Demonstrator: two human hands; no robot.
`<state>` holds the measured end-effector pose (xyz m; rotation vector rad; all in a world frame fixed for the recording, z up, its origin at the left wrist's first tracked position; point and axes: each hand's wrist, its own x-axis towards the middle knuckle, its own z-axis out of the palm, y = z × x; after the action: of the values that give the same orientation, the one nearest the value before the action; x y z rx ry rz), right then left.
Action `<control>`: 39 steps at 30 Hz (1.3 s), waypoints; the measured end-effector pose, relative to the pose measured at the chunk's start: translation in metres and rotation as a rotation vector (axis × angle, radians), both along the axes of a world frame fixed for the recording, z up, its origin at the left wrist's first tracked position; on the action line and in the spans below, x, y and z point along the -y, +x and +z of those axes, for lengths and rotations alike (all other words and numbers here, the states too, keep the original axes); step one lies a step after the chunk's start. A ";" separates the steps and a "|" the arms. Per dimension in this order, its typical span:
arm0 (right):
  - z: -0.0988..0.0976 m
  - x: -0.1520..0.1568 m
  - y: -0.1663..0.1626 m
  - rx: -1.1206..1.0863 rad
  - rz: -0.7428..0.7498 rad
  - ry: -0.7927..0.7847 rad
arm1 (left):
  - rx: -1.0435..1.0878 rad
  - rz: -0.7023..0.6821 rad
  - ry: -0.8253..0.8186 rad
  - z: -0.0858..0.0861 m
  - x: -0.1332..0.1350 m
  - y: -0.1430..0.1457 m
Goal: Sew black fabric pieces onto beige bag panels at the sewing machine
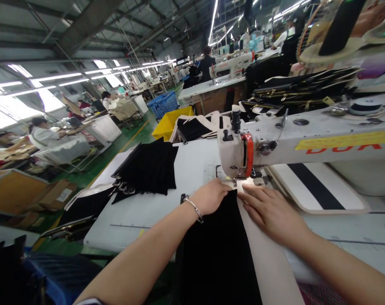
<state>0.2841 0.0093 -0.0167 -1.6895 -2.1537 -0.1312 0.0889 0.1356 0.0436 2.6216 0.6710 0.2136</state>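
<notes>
A black fabric piece [218, 245] joined to a beige strip [265, 254] lies on the white sewing table [148, 212], its far end under the needle of a white sewing machine [275, 144]. My left hand [210, 197], with a bracelet on the wrist, rests on the black fabric's top left edge, fingers curled down onto it. My right hand [270, 209] lies flat on the beige strip just right of the seam, fingers stretched toward the needle.
A stack of black fabric pieces [148, 167] sits on the table to the left. A black-and-white striped panel [316, 190] lies under the machine arm. Yellow [170, 120] and blue [163, 103] bins stand beyond. Other workers sit at tables left and far back.
</notes>
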 end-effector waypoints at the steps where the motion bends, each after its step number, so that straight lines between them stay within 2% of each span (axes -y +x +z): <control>1: 0.000 0.000 0.000 -0.007 -0.002 -0.001 | 0.002 0.035 -0.002 -0.003 0.000 0.008; 4: 0.002 0.001 0.000 -0.023 -0.016 -0.021 | 0.032 0.178 0.006 -0.016 0.001 0.022; 6: 0.004 0.001 -0.001 -0.027 -0.020 -0.036 | 0.041 0.212 0.008 -0.022 0.000 0.025; 15: 0.007 0.002 -0.001 0.001 -0.014 -0.083 | 0.045 0.279 -0.015 -0.025 -0.010 0.031; 27: 0.007 0.001 -0.002 -0.003 -0.009 -0.048 | 0.057 0.269 0.025 -0.030 -0.011 0.031; 30: 0.007 0.002 -0.002 -0.015 -0.010 -0.049 | 0.045 0.221 0.131 -0.024 -0.004 0.025; 35: 0.006 0.002 -0.002 -0.029 -0.020 -0.060 | -0.012 -0.104 0.387 -0.019 0.018 0.006; 39: 0.006 0.002 -0.003 -0.029 -0.026 -0.079 | 0.047 -0.147 0.453 -0.026 0.024 0.001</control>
<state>0.2807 0.0077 -0.0110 -1.7530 -2.1422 -0.0298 0.0900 0.1120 0.0179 3.0691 0.4504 0.4248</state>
